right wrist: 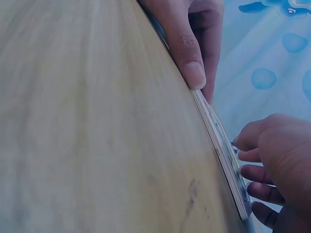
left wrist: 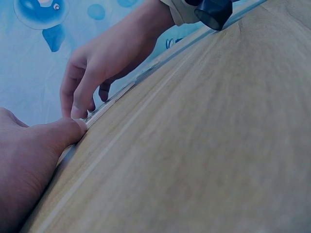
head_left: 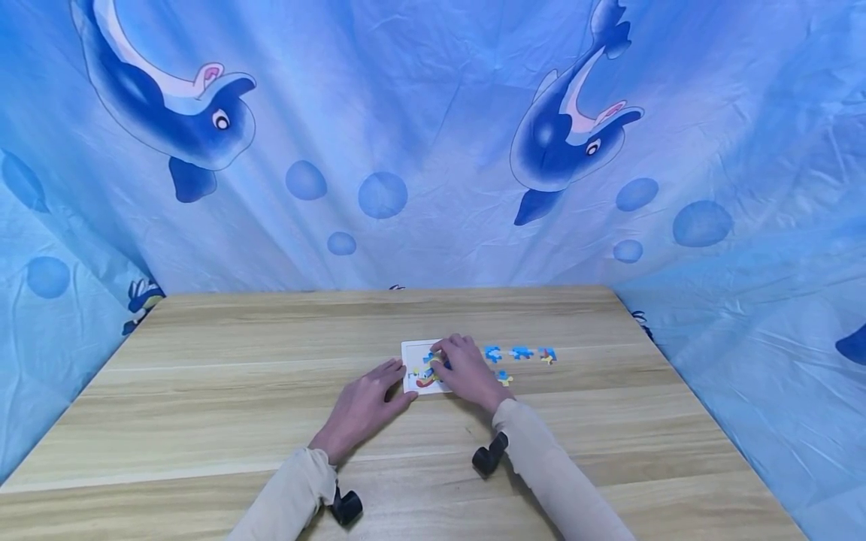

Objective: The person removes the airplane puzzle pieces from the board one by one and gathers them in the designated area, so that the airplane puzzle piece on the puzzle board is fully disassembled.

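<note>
A small white-framed jigsaw puzzle board point(head_left: 409, 347) lies on the table, partly filled with coloured pieces. My left hand point(head_left: 368, 394) rests at its left side, fingertips along the edge and thumb at the near corner; the right wrist view shows that thumb point(right wrist: 195, 75) against the board's edge. My right hand point(head_left: 467, 372) reaches over the board from the right and hides much of it. Its thumb and index finger pinch a small blue puzzle piece point(right wrist: 234, 144) low over the board, mostly covered by the fingers.
Several loose blue puzzle pieces point(head_left: 521, 352) lie right of the board, and a blue-and-yellow piece point(head_left: 504, 379) lies nearer, beside my right wrist. The wooden table point(head_left: 237, 421) ends at the back against a blue curtain point(head_left: 433, 150) with printed dolphins.
</note>
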{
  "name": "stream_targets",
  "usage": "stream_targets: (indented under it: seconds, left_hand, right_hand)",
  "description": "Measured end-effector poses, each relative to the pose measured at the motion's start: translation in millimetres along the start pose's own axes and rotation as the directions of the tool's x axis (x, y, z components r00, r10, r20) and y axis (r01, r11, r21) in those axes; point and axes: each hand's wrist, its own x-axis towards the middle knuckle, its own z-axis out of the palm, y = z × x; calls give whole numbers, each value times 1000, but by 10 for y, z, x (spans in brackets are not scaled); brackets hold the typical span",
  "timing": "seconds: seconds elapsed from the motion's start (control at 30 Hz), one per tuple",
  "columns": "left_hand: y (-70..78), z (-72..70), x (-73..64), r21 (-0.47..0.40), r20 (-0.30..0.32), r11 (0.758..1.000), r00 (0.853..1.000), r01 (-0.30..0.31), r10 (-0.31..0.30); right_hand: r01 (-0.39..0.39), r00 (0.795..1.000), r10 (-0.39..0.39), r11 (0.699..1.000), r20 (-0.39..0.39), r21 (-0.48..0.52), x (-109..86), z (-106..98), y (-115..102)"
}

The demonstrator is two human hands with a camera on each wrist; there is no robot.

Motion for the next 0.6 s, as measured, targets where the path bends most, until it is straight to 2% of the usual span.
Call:
stream_targets:
  seconds: [0.2,0.6]
  left_hand:
    - [-2,-2,-3,-1,4,1000,1000,1,-1]
    - [-6,-6,-8,13,3,1000,1000,0,0]
  right_hand:
    - [-2,1000,2,1000,-5,-30,14,24,-7]
    - [7,1000,-7,1000,-23,-21,36,68,15]
